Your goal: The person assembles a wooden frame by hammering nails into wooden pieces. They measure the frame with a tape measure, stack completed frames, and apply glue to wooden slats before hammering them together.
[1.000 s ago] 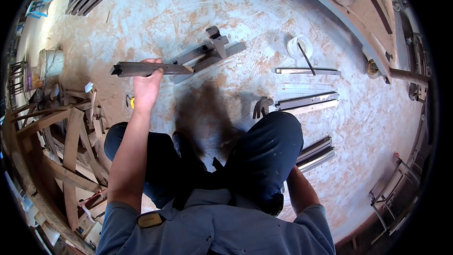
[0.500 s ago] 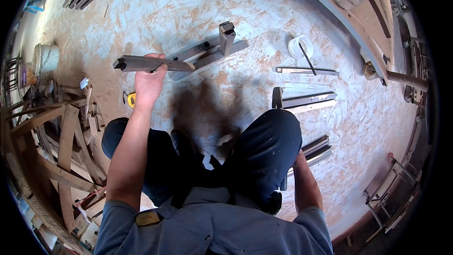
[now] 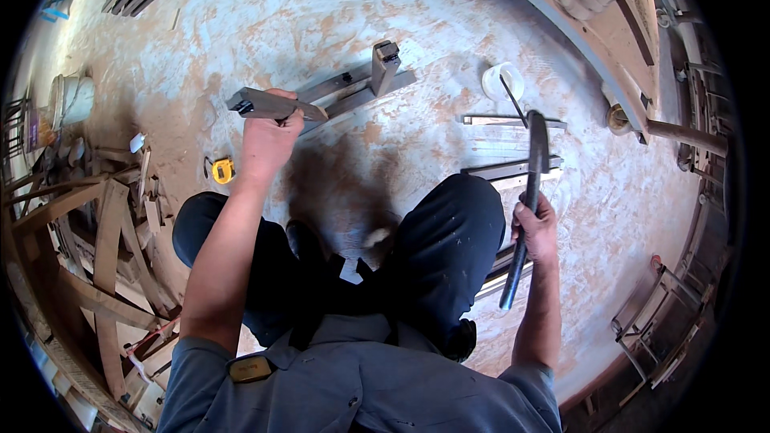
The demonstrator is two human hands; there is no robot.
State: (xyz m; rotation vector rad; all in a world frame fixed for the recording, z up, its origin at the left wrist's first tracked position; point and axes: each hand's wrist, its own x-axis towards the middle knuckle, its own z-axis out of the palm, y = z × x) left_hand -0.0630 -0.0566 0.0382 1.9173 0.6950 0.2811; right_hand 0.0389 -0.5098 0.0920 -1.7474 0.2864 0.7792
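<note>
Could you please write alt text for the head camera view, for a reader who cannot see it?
A person crouched over a dusty floor grips a short metal bar in the left hand and a hammer in the right hand. More metal bars, a yellow tape measure and a white cup lie around.

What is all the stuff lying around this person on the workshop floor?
Short metal bar: one, grey, held up at left.
Hammer: one, dark, raised at right.
Long metal profiles: a few, grey, on the floor ahead.
Flat strips: several, grey, floor at right.
White cup: one, with a stick in it.
Tape measure: one, yellow, floor at left.
Bucket: one, white, far left.
Wooden frames: several, brown, left.
Left hand: grips the bar.
Right hand: grips the hammer.
</note>
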